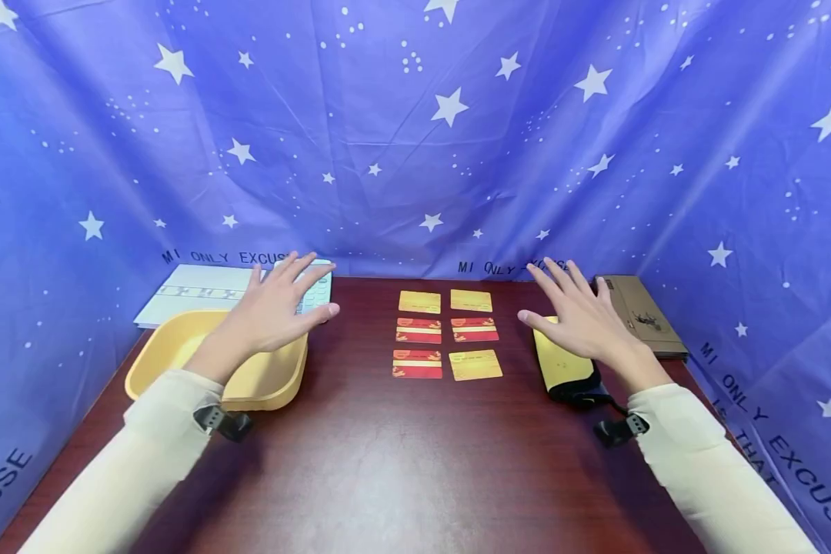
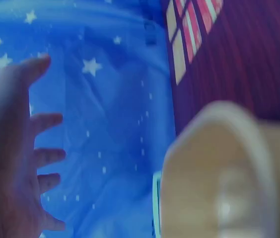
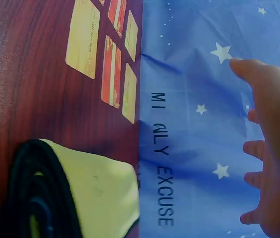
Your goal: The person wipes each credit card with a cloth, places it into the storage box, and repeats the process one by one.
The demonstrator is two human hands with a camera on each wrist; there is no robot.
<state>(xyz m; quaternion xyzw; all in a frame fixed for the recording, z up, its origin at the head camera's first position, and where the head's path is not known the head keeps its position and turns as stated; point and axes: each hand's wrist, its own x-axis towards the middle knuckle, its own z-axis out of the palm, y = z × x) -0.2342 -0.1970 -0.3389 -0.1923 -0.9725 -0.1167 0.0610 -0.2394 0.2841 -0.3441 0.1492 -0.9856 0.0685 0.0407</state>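
Observation:
Both hands are raised with fingers spread, and neither holds anything. The left hand (image 1: pixel 273 308) hovers over a yellow plastic basin (image 1: pixel 263 385); in the left wrist view the basin's rim (image 2: pixel 224 111) lies below it. The right hand (image 1: pixel 578 319) is above a folded yellow cloth item with black edging (image 1: pixel 561 358), which shows large in the right wrist view. Between the hands, several red and gold cards lie in two columns on the table: a red card (image 1: pixel 417 365) beside a gold card (image 1: pixel 475 365) in front, two red cards (image 1: pixel 475 329) in the middle, two gold cards (image 1: pixel 419 302) behind.
At the back left are a white box (image 1: pixel 187 288) and a pale keyboard-like device (image 1: pixel 318 296), partly behind the left hand. A brown cardboard item (image 1: pixel 644 315) is at the back right. A blue star-printed curtain (image 1: pixel 388 115) encloses the dark red wooden table (image 1: pixel 381 462).

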